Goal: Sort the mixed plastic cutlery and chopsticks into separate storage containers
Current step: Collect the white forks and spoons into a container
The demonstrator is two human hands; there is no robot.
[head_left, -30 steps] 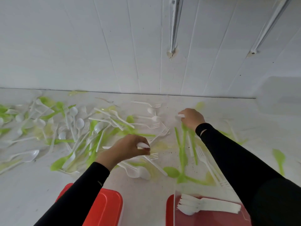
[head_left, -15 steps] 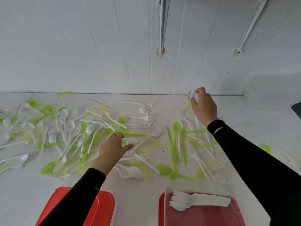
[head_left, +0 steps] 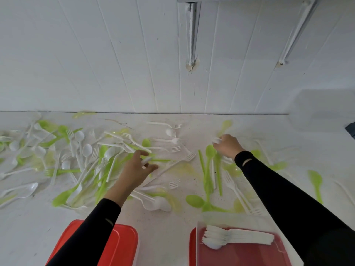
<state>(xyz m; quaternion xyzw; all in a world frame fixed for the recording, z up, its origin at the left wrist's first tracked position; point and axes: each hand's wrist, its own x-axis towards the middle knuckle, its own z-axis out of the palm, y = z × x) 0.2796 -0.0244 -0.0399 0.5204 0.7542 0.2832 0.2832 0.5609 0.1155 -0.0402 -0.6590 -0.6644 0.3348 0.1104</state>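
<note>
We see the left hand [head_left: 137, 169] over the near edge of the scattered pile of white and green plastic cutlery [head_left: 86, 160]. Its fingers are half curled and spread, pinching a slim white plastic piece [head_left: 147, 160] that lies slantwise, rising to the right; we cannot tell which kind of utensil it is. The right hand [head_left: 228, 145] sits farther back on the white tabletop [head_left: 28, 227], fingers curled round a blurred white plastic utensil [head_left: 216, 140] whose end pokes out to the left. Just beside it a green plastic spoon [head_left: 210, 152] lies with its long axis running near to far, bowl at the far end. Near us on the right, the clear plastic container [head_left: 230, 219] rests on a red lid [head_left: 249, 255]. It holds a stack of white plastic spoons [head_left: 240, 238], long axis left to right, bowls pointing left. A second red plastic lid [head_left: 124, 244] lies at near left, partly under the left sleeve.
</note>
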